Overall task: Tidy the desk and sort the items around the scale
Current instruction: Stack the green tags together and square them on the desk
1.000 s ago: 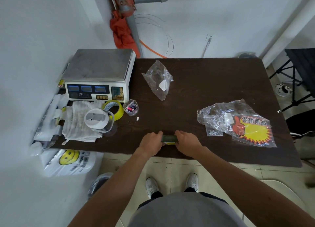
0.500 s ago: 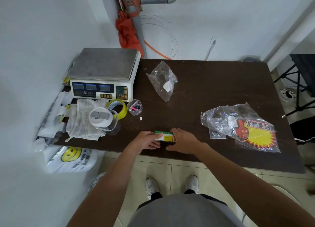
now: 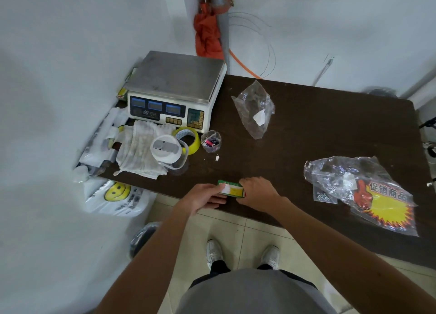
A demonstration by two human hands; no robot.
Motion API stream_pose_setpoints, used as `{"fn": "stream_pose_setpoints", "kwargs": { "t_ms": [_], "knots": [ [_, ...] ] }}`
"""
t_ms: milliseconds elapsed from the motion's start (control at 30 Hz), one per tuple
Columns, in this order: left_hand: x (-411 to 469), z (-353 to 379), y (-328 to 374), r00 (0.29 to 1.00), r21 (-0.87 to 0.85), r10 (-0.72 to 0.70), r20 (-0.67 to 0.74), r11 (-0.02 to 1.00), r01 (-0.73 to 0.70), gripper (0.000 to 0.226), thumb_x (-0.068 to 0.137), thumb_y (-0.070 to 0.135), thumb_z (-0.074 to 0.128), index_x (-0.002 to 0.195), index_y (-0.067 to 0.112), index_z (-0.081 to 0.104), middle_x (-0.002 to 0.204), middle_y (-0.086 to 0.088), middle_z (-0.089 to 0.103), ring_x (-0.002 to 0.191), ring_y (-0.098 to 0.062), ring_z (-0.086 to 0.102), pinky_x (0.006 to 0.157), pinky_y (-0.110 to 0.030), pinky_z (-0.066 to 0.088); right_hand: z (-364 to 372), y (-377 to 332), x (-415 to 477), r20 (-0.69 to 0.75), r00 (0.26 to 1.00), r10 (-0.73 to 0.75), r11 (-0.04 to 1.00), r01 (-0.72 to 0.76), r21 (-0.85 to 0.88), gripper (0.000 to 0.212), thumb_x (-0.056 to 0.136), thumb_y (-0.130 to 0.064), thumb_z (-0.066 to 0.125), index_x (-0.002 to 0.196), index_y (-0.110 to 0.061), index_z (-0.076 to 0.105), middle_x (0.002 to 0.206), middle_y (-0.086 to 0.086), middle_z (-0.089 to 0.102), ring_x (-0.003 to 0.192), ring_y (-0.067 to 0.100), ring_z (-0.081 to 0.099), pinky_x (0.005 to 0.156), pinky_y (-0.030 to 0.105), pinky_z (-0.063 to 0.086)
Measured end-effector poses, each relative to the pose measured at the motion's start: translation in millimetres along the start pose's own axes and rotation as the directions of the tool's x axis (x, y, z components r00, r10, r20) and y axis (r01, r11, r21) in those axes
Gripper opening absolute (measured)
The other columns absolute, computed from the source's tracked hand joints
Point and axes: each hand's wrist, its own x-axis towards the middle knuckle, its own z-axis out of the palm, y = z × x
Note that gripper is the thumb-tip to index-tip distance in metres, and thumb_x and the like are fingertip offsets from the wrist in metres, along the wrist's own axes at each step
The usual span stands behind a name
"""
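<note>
A small green and yellow box (image 3: 232, 189) is held at the desk's near edge between my left hand (image 3: 205, 197) and my right hand (image 3: 257, 191), each gripping one end. The white electronic scale (image 3: 174, 87) stands at the desk's far left corner. In front of it lie a white cloth (image 3: 139, 148), a white lidded container (image 3: 168, 152), a roll of yellow tape (image 3: 188, 138) and a small clear cup (image 3: 211, 141) of little items.
A clear plastic bag (image 3: 256, 108) lies mid-desk. A larger crumpled bag with a red and yellow promo sticker (image 3: 368, 191) lies at the right. White plastic bags (image 3: 103, 139) hang off the left edge; a smiley-face bag (image 3: 116, 195) hangs below. The dark desk (image 3: 318, 129) meets the wall.
The box has been lifted and turned so its yellow face shows, and both hands have shifted slightly left with it. The camera has also swung to the left.
</note>
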Motion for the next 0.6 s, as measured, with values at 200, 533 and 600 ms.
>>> {"fn": "stream_pose_setpoints", "kwargs": {
  "t_ms": [200,533,600],
  "knots": [
    [-5.7,-25.9,-11.4,0.999,-0.113,0.022,-0.028,0.993,-0.025,0.03,0.097,0.022,0.064,0.123,0.006,0.064,0.11,-0.008,0.076,0.103,-0.022,0.073,0.097,-0.036,0.054,0.8,-19.2,17.6,0.059,0.998,0.029,0.979,-0.04,0.202,0.059,0.085,-0.049,0.07,0.13,-0.016,0.05,0.123,0.003,0.059,0.108,0.02,0.06,0.093,0.037,0.05],
    [-12.8,-74.3,-29.8,0.992,-0.187,0.025,-0.12,0.981,-0.047,0.035,0.098,0.025,0.063,0.126,0.005,0.062,0.113,-0.011,0.075,0.101,-0.024,0.074,0.085,-0.03,0.058,14.1,-58.8,38.8,0.378,0.908,0.181,0.293,-0.417,0.86,0.033,0.101,-0.03,0.057,0.12,-0.003,0.061,0.099,0.018,0.075,0.071,0.022,0.067,0.076,0.036,0.056],
    [-16.9,-84.8,-32.0,0.99,-0.157,0.015,-0.141,0.987,-0.037,0.033,0.099,0.025,0.061,0.126,0.006,0.063,0.115,-0.012,0.074,0.102,-0.024,0.074,0.085,-0.03,0.058,18.6,-69.1,43.9,0.378,0.911,0.164,0.305,-0.411,0.859,0.032,0.102,-0.03,0.055,0.118,-0.003,0.061,0.097,0.018,0.075,0.067,0.02,0.066,0.071,0.031,0.054]
  ]
}}
